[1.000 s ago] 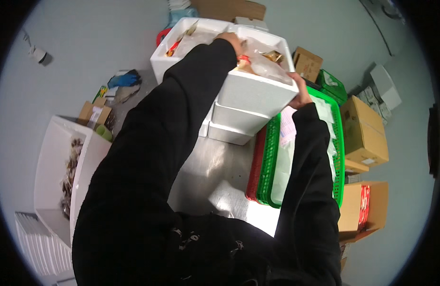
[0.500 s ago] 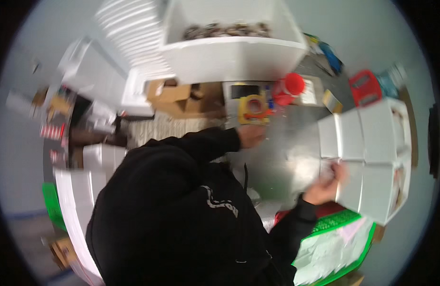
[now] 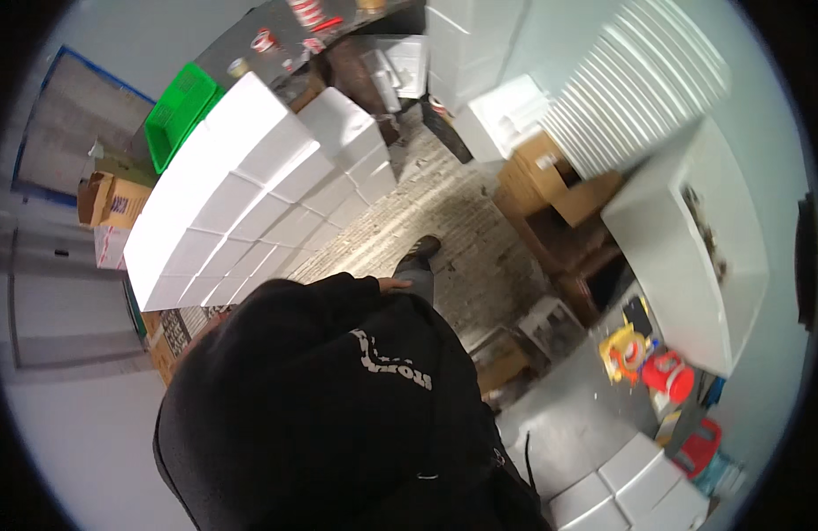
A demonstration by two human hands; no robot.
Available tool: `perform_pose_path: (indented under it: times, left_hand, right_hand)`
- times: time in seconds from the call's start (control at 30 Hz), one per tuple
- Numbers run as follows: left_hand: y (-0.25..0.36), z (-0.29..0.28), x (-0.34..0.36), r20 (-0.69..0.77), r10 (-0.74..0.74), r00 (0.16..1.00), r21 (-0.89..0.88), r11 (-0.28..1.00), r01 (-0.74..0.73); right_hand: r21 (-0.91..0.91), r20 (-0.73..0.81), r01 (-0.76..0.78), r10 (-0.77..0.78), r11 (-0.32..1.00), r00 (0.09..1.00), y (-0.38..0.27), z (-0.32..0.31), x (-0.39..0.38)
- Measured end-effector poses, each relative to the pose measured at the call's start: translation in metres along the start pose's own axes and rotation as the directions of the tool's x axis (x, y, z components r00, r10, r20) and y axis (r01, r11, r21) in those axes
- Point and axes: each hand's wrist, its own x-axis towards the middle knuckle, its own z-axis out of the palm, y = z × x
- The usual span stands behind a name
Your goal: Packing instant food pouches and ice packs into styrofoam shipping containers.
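Note:
My left hand (image 3: 394,284) shows at the end of its black sleeve, beside my leg (image 3: 416,270) and over the floor. Nothing can be seen in it, but its fingers are too small and partly hidden to read. To its left rises a stack of white foam boxes (image 3: 241,199), set in rows and out of the hand's touch. My right hand is hidden from view. A blurred pinkish patch (image 3: 204,334) at the left edge of my black hoodie cannot be made out.
A cardboard box (image 3: 528,173) and a pile of white lids (image 3: 644,88) stand beyond. At right, a large foam box (image 3: 692,257) stands by a metal table (image 3: 577,416) with tape rolls (image 3: 630,352), a red tub (image 3: 668,376) and foam boxes (image 3: 644,482). A green crate (image 3: 181,115) stands left.
My view has swung left, so the metal table now lies lower right. Both hands have come away from the table. My right hand, which was at the white boxes, has gone out of view.

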Motion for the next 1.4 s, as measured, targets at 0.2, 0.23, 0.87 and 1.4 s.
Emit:
perform_pose_path:
  times: [0.2, 0.23, 0.87, 1.4]
  left_hand:
    - [0.212, -0.129, -0.154, -0.337, 0.883, 0.327, 0.585, 0.469, -0.662]
    - [0.237, -0.162, -0.178, -0.456, 0.881, 0.124, 0.683, 0.436, -0.586]
    - [0.410, -0.523, -0.141, 0.096, 0.651, 0.753, 0.942, 0.185, -0.280]
    - [0.371, -0.533, -0.125, 0.259, 0.893, 0.369, 0.902, -0.086, -0.424]
  right_hand:
    - [-0.331, 0.048, -0.219, 0.248, 0.918, 0.968, -0.067, 0.024, 0.139]
    - [-0.316, 0.050, -0.060, 0.080, 0.947, 0.996, -0.102, 0.043, 0.175]
    - [-0.266, 0.567, 0.656, -0.436, 0.706, 0.699, -0.612, 0.470, 0.221]
    - [-0.645, 0.379, 0.684, -0.635, 0.341, 0.673, -0.613, 0.493, 0.168]
